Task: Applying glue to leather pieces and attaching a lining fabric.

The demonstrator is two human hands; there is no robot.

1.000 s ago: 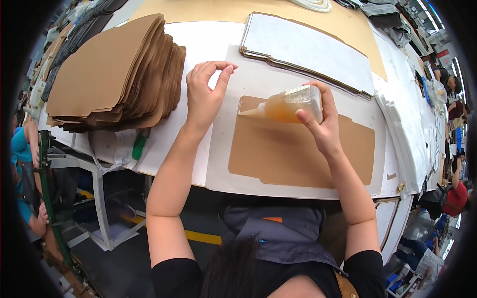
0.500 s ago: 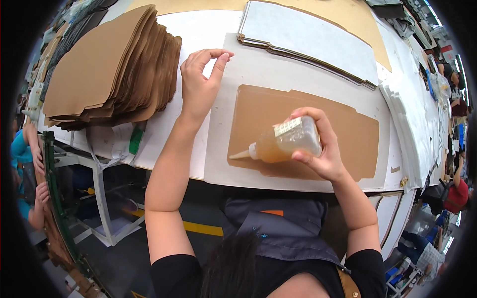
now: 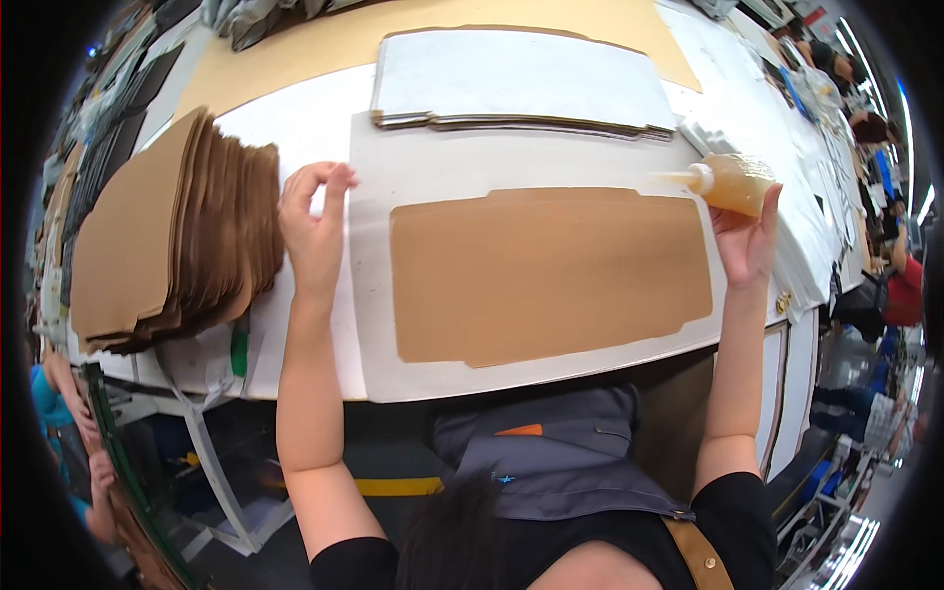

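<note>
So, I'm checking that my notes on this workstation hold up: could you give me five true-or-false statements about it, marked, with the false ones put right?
1. The person's right hand holds a translucent bottle with amber contents. True.
2. The bottle's pale tapered nozzle points to the right. False: it points to the left.
3. A flat brown card sheet lies on a pale grey board. True.
4. A thick stack of brown card sheets stands right of that flat sheet. False: it stands to the left.
5. The person's left hand lies on the flat sheet. False: it is off to the sheet's left, and no object shows in it.
</note>
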